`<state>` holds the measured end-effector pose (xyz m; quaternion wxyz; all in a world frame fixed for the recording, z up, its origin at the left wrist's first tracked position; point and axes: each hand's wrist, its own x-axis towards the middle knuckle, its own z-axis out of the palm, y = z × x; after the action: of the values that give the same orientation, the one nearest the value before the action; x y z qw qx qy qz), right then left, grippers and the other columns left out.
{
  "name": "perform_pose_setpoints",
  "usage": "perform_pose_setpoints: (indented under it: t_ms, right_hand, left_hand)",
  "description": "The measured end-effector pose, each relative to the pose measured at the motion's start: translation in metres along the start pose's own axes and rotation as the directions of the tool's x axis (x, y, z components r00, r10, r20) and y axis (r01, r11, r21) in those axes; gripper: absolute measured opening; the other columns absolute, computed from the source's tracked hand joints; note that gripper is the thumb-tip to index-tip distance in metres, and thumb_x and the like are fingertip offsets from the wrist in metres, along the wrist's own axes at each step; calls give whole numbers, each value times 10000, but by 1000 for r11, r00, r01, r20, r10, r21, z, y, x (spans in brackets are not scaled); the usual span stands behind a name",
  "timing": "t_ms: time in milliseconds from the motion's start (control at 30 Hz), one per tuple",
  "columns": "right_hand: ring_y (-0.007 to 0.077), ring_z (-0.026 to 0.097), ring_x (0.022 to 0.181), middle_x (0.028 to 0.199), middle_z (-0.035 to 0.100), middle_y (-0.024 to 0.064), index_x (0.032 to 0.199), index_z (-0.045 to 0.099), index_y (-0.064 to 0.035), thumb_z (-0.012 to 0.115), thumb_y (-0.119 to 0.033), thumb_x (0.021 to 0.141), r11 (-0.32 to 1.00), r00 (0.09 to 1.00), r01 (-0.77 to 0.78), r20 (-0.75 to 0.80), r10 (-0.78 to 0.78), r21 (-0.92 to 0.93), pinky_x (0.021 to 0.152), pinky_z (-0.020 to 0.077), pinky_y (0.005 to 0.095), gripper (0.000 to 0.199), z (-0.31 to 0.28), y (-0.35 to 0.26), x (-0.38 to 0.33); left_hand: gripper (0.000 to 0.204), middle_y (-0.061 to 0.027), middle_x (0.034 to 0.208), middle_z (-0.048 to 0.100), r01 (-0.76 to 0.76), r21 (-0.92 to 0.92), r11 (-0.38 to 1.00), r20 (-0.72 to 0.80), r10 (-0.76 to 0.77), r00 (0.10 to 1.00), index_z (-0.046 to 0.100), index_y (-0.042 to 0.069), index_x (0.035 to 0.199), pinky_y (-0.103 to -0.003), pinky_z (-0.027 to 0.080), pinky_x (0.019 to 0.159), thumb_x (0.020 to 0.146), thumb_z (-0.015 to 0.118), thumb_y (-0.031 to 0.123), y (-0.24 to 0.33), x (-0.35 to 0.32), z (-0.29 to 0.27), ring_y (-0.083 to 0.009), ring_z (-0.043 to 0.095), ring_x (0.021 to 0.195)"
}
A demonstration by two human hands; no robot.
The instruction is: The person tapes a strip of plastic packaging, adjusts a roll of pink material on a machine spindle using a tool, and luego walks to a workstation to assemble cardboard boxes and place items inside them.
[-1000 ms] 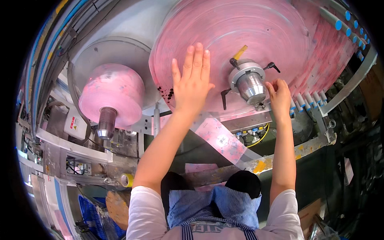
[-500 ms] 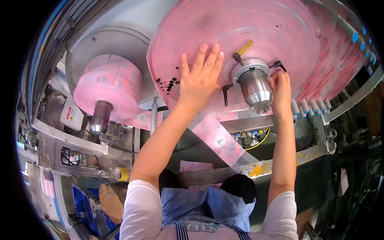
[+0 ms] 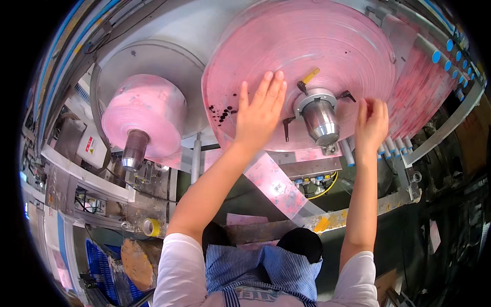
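A large pink roll of printed film (image 3: 266, 46) fills the upper middle on a metal shaft (image 3: 320, 123). My left hand (image 3: 258, 115) lies flat against its face, fingers stretched upward, left of the shaft. My right hand (image 3: 372, 123) is lifted to the right of the shaft, its fingers loosely curled and the thumb a little apart. No object shows in it. A black clamp lever (image 3: 347, 95) lies a short way left of its fingertips. Another black lever (image 3: 287, 129) and a yellow-handled lever (image 3: 309, 75) sit around the shaft's collar.
A smaller pink roll (image 3: 146, 115) sits on its own shaft (image 3: 135, 148) at the left, before a grey disc (image 3: 148, 64). A film strip (image 3: 276, 184) runs below the large roll. Blue-capped rollers (image 3: 436, 56) line the right. A tape roll (image 3: 152, 227) rests lower left.
My right hand has left the black lever and moved right, away from the shaft. My left hand stays against the large roll. The whole view has shifted slightly.
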<state>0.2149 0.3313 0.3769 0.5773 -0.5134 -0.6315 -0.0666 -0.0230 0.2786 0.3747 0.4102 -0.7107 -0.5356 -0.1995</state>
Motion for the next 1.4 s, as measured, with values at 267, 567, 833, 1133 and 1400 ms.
perform_pose_setpoints:
  t_ms: [267,567,833,1133,1400]
  right_hand:
    - [239,524,884,915,543,52,954,572,-78,531,-106,721,720,713,686,291,-638,-103,773,447,355,239,15,-69,39]
    - [293,598,642,716,612,115,897,545,-39,590,-211,830,741,651,652,619,-438,-161,573,483,373,190,-7,-113,29]
    - [70,489,485,635,584,48,843,550,-17,473,-315,936,697,112,-716,977,181,-47,408,368,204,321,3,-104,26]
    - [59,375,450,570,468,-36,837,549,-53,487,-301,930,212,364,-920,920,148,329,412,352,223,272,46,-108,-20]
    - [37,430,480,581,466,-45,887,562,-47,474,-347,932,241,420,-896,888,187,373,497,511,234,316,47,-114,-31]
  left_hand:
    - [464,-6,1431,328,-6,-16,1000,-74,5,997,476,126,1269,-522,167,1063,806,473,161,-2,0,6,-167,283,1331]
    - [454,9,1426,333,10,-60,998,-90,-15,996,499,145,1250,-503,179,1060,796,479,168,-10,-3,5,-156,288,1325]
    - [538,-54,1220,511,226,-198,954,-428,-292,855,531,105,1197,-412,362,916,687,682,184,-67,21,-52,-215,494,1074]
    - [440,-40,903,597,157,-288,945,-328,-251,911,620,84,1047,-362,433,772,641,733,209,-95,47,-51,-236,552,865]
    - [389,-123,869,559,179,-317,931,-212,-254,944,602,34,1042,-399,439,763,683,692,152,-98,52,-76,-321,549,854]
